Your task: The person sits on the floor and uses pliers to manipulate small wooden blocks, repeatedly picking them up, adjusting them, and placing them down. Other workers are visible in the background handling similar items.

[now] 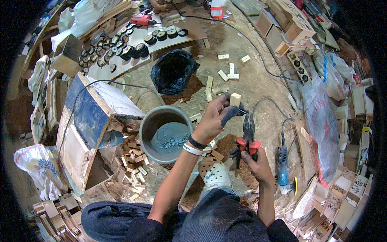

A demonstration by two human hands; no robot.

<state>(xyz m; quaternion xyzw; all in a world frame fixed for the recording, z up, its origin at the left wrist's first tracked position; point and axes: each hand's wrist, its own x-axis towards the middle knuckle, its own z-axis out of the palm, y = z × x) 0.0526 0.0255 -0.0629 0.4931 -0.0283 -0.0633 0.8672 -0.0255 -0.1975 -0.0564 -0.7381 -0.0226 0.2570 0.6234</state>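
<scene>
My left hand pinches a small pale wooden block upright between blackened fingers. A thin metal pin or wire reaches from beside the block toward the jaws of the pliers; whether it enters the wood or is gripped by the jaws I cannot make out. My right hand is closed around the red handles of those pliers, with the jaws pointing up and away. Left of my left wrist stands a grey bucket with several thin bluish wires at its bottom.
Loose wooden blocks lie beyond my hands, and more are heaped left of the bucket. An angle grinder with its cord rests at right. Farther off are a black plastic bag and a board with several dark round discs.
</scene>
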